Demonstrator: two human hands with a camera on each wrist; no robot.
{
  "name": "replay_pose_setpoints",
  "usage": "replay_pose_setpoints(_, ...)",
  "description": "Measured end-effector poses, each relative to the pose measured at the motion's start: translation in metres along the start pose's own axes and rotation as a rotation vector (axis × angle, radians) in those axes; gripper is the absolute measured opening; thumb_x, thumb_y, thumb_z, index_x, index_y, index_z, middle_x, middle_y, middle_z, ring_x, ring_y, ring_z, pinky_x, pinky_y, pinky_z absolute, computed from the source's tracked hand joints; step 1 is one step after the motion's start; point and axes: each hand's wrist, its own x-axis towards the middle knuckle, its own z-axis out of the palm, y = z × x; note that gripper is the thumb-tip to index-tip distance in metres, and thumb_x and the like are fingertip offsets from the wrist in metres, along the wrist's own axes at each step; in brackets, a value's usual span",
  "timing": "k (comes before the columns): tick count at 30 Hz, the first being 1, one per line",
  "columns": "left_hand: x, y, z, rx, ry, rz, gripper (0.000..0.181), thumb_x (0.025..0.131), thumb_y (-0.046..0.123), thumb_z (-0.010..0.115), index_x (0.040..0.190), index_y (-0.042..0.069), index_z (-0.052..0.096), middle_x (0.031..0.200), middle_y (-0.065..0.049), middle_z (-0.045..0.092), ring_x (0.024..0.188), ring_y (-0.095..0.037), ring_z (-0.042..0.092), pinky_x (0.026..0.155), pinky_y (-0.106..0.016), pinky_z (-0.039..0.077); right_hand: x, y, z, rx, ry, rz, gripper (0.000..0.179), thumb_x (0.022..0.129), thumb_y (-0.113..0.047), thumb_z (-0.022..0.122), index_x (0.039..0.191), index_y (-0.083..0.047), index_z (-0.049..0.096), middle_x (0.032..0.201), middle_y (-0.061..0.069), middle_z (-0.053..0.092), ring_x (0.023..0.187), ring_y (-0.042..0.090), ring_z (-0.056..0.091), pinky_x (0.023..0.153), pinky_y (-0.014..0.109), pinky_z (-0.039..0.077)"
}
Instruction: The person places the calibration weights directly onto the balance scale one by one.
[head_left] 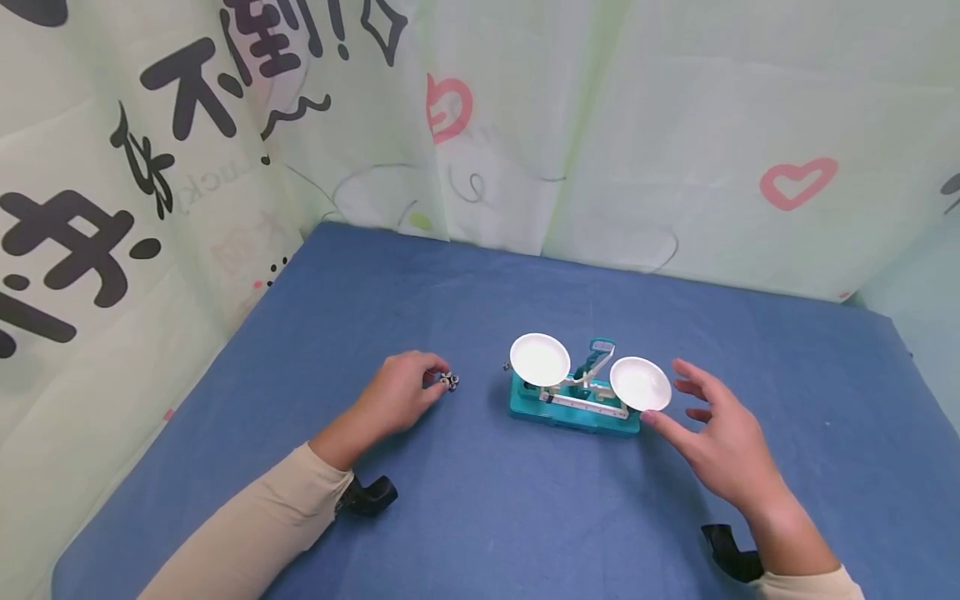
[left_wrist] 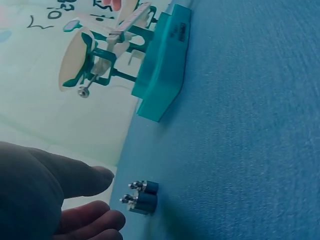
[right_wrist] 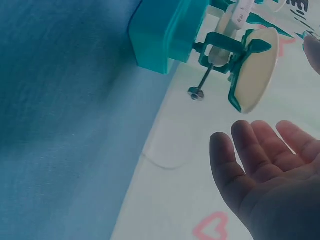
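A teal balance scale (head_left: pixel 573 417) stands on the blue table, with a white left pan (head_left: pixel 540 360) and a white right pan (head_left: pixel 641 384). The right pan sits a little lower in the head view. Left of the scale, my left hand (head_left: pixel 397 387) hovers by a small cluster of metal weights (head_left: pixel 449 381). In the left wrist view those weights (left_wrist: pixel 145 200) stand upright on the table, just beyond the thumb and fingertips, with a gap between. My right hand (head_left: pixel 723 442) is beside the right pan, fingers spread and holding nothing; its thumb tip overlaps the pan's lower edge in the head view.
The blue cloth-covered table (head_left: pixel 465 517) runs back to a pale printed curtain (head_left: pixel 675 125), which also borders its left side. Black curved pieces (head_left: pixel 367 497) stick out below both wrists. A metal adjusting nut (right_wrist: pixel 196 93) projects from the scale's right end.
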Motion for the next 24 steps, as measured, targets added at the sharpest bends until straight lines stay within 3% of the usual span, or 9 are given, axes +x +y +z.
replay_pose_setpoints(10,0.004,-0.003,0.010,0.030,0.003,-0.045,0.015,0.092,0.011,0.073,0.107,0.007,0.074,0.091,-0.003,0.065,0.080,-0.017,0.058,0.072,-0.035,0.050,0.001,0.021,0.007,0.039,-0.018,0.065,0.085,0.089,-0.036,0.077,0.151,0.002,0.032,0.146,0.023,0.043,0.125,0.040,0.051,0.094,0.053,0.049)
replay_pose_setpoints(16,0.005,-0.003,0.012,0.036,-0.016,-0.054,0.015,0.093,0.009,0.072,0.108,0.006,0.074,0.099,-0.005,0.069,0.089,-0.020,0.064,0.077,-0.036,0.054,0.003,0.023,0.004,0.157,-0.152,0.137,0.091,0.092,-0.034,0.075,0.152,0.008,0.022,0.149,0.031,0.036,0.127,0.046,0.049,0.094,0.053,0.047)
replay_pose_setpoints(20,0.007,-0.003,0.013,0.045,-0.026,-0.055,0.016,0.093,0.008,0.071,0.109,0.006,0.074,0.100,-0.006,0.070,0.091,-0.020,0.065,0.079,-0.037,0.054,0.005,0.026,0.004,0.179,-0.243,0.207,0.095,0.093,-0.039,0.073,0.153,0.010,0.018,0.150,0.033,0.033,0.130,0.046,0.047,0.096,0.053,0.047)
replay_pose_setpoints(24,0.008,-0.004,0.014,0.048,-0.021,-0.053,0.012,0.094,0.007,0.070,0.105,0.006,0.074,0.099,-0.006,0.071,0.091,-0.021,0.065,0.079,-0.037,0.054,0.006,0.030,0.008,0.197,-0.283,0.249,0.096,0.092,-0.043,0.073,0.151,0.011,0.021,0.149,0.034,0.036,0.130,0.045,0.049,0.097,0.054,0.047)
